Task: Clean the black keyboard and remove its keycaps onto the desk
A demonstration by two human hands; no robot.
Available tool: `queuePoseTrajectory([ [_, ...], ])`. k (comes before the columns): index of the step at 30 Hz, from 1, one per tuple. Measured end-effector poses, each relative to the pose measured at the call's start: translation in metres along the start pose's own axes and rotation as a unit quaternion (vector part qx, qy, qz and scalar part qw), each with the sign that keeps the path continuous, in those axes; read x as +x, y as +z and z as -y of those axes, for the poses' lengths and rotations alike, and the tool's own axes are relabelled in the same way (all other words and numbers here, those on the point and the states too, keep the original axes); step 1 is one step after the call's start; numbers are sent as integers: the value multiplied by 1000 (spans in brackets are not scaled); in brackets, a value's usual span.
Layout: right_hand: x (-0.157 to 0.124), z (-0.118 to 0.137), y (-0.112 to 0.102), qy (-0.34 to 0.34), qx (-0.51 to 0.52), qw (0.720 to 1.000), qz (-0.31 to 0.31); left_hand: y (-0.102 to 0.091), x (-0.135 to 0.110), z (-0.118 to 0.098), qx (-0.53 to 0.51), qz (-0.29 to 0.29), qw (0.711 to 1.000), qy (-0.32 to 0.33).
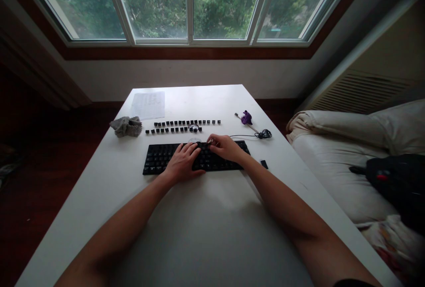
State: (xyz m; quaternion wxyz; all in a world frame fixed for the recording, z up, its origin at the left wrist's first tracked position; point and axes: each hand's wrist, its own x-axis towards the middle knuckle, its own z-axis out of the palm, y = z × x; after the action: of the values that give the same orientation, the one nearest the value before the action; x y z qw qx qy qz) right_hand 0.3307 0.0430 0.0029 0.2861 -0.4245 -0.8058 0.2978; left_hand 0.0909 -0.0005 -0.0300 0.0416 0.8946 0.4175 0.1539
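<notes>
A black keyboard (157, 156) lies crosswise on the white table. My left hand (184, 160) rests flat over its middle, palm down with the fingers spread, holding nothing. At the keyboard's far edge, right of centre, my right hand (224, 147) is closed in a pinch with its fingertips over the keys. A small, thin, shiny thing shows at those fingertips, too small to name. Behind the keyboard, loose black keycaps (181, 122) stand in two rows. Close behind my left fingertips is a clear round piece (195, 140), partly hidden.
A grey cloth (126, 126) lies crumpled at the left edge, near a printed sheet (148, 104). To the right are a purple cloth (246, 118) on a thin stick, a coiled cable (264, 134) and a small black piece (264, 164). A sofa (335, 172) flanks the white table (186, 234).
</notes>
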Motion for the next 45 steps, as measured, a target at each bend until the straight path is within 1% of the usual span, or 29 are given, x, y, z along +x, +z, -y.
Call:
queuePoseTrajectory([
  [3,-3,3,0,-7,38,999,-11,-1,0,0,5,6,1000,2],
  [6,-2,9,2,-32,78,995,-44,-2,0,0,6,10,1000,4],
  [8,-2,14,4,-37,110,991,-64,-2,0,0,7,12,1000,3],
  [11,-2,18,4,-16,137,986,-99,-3,0,-1,10,16,1000,3],
  [16,-3,15,-1,-2,140,981,-135,-4,0,-1,12,18,1000,5],
  [21,-3,12,-4,3,119,984,-130,-4,-1,-1,9,15,1000,4],
  [24,-4,5,-7,7,113,985,-129,-3,0,0,3,11,1000,4],
  [28,-3,-10,-10,43,156,975,-153,-3,0,1,-3,11,1000,6],
  [30,-2,-18,-9,53,198,970,-134,-3,0,1,-4,12,1000,6],
  [33,0,-25,-7,52,235,967,-84,-5,0,1,-9,13,1000,2],
  [35,0,-27,-5,55,216,972,-71,-6,1,2,-16,11,1000,-3],
  [36,0,-27,-5,58,189,978,-69,-6,1,2,-19,10,1000,-6],
  [40,-1,-23,-7,67,40,996,-41,-7,3,3,-27,0,1000,-12],
  [43,-4,-15,-8,34,-44,998,-8,-7,5,4,-40,-9,999,-14],
  [45,-5,-10,-7,5,-95,995,18,-7,6,5,-48,-15,999,-17],
])
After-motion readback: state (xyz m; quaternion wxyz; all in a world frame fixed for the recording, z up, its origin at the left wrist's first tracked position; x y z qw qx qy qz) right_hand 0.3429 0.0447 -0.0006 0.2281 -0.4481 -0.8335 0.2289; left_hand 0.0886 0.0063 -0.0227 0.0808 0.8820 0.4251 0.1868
